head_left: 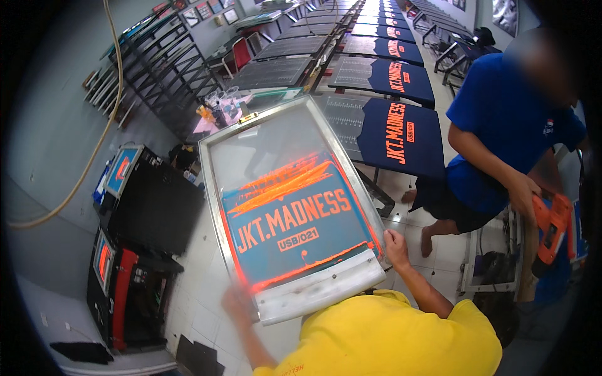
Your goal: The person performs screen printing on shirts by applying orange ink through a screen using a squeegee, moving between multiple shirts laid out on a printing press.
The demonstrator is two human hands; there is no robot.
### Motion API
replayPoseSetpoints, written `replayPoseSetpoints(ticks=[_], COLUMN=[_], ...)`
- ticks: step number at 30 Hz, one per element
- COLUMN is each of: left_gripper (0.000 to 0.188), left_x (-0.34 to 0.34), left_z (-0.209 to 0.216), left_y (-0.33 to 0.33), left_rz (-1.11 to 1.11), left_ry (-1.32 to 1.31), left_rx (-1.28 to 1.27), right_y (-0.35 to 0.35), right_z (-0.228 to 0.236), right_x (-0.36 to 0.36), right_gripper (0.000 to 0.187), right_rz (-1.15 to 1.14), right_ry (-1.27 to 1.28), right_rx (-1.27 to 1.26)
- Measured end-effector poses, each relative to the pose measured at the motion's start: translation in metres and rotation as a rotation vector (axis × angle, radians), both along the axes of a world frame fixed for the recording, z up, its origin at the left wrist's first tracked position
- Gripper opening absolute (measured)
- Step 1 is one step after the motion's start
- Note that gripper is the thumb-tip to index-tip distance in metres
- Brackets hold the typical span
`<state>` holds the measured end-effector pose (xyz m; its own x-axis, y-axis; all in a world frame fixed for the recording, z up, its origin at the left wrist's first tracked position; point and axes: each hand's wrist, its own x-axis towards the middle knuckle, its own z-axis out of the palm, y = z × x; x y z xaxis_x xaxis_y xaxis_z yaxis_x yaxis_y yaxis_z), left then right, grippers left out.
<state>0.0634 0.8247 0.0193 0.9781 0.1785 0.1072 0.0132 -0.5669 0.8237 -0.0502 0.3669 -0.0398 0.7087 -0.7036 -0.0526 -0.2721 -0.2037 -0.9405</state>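
Note:
A large screen printing frame with metal sides is held up in front of me, tilted. Its mesh carries a blue-grey stencil with lettering, and bright orange ink is smeared above, below and along the sides. Across the near end lies a broad pale bar. My right hand grips the right side of the frame near that end, its thumb showing on the edge. At the near left corner, my left hand is closed on the frame, blurred by motion and partly covered by it.
To the right stands a person in a blue shirt, holding an orange-and-black hand tool. Ahead runs a long row of boards with dark printed fabric pieces. A black rack and black cabinets stand left. A cable hangs there.

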Motion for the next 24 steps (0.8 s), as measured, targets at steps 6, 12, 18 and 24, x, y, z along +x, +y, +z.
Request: replayPoseSetpoints(ticks=[6,12,18,24], left_gripper=[0.034,0.034,0.033,0.034], left_x=[0.074,0.134,0.198,0.240], left_z=[0.050,0.059,0.037,0.015], left_y=[0.005,0.010,0.004,-0.050], left_rz=[0.027,-0.169,-0.382,-0.536], left_ry=[0.169,0.125,0.015,-0.043], left_rx=[-0.385,-0.239,-0.032,0.281], right_y=[0.037,0.066,0.085,0.068], right_z=[0.006,0.023,0.032,0.054], right_x=[0.031,0.036,0.028,0.011], right_gripper=[0.033,0.034,0.033,0.032], right_rz=[-0.068,-0.218,-0.412,-0.490], right_ry=[-0.019,-0.003,-0.006,0.066], right_rx=[-0.005,0.054,0.021,0.047])
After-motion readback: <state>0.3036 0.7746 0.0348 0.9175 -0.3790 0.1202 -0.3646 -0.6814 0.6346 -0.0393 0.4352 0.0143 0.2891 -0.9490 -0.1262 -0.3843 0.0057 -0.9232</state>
